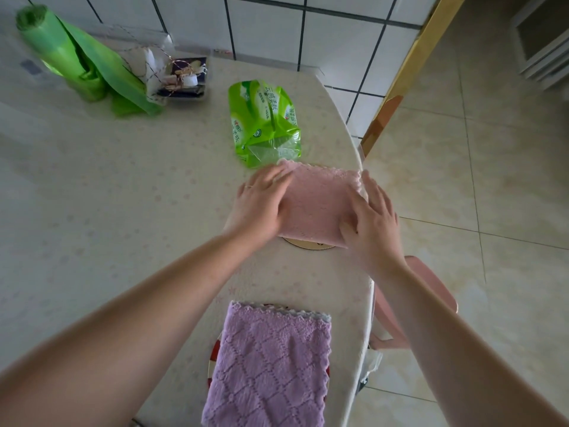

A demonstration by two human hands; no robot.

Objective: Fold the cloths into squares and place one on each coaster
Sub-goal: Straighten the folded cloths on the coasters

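Pressing down with both hands, you have a soft pink folded cloth (317, 204) under your palms. Your left hand (261, 204) lies flat on its left edge, fingers straight. Your right hand (369, 217) lies flat on its right edge, fingers spread out. The pink cloth sits on a round pale coaster (308, 243) that peeks out below it. Nearer to you, a fuzzy purple folded cloth (271, 365) rests on a round red-rimmed coaster (214, 349). A green plastic tissue pack (261, 118) lies just behind the pink cloth on the pale tabletop (107, 195).
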